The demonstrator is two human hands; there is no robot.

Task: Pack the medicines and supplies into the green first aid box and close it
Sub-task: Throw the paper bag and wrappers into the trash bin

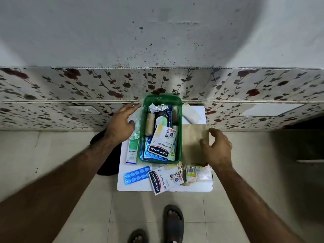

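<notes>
Green plastic first aid box [178, 135] sits open on a small white table [192, 187] pushed up against a floral-tiled wall [70, 88], no lid on it that I can make out. Left hand [121, 122] is hovering just beside the box's left wall with fingers spread loosely, over some clear or foil packets [133, 120] lying there; can't really tell if it's touching them, and it isn't gripping anything. Right hand [217, 148] is on the other side, fingers curled and partly apart, thumb and fingertips right at the edge of a brown paper bag [192, 142] that lies flat next to the box, looks like contact but not a firm pinch. Inside the box it's pretty packed: a Hansaplast washproof pack [162, 143] lying on top, a beige bandage roll [149, 124] along the left wall, crumpled foil [157, 108] at the far end, a dark bottle with a pale label [162, 118], and blue blister strips [154, 157] at the near end. Outside the box: an Optibex carton [131, 151] along its left side, a blue pill strip [137, 174], a second Hansaplast pack [164, 179], a small labelled packet [199, 173] near the front edge, and a pale wrapped pad [192, 114] at the back right.
</notes>
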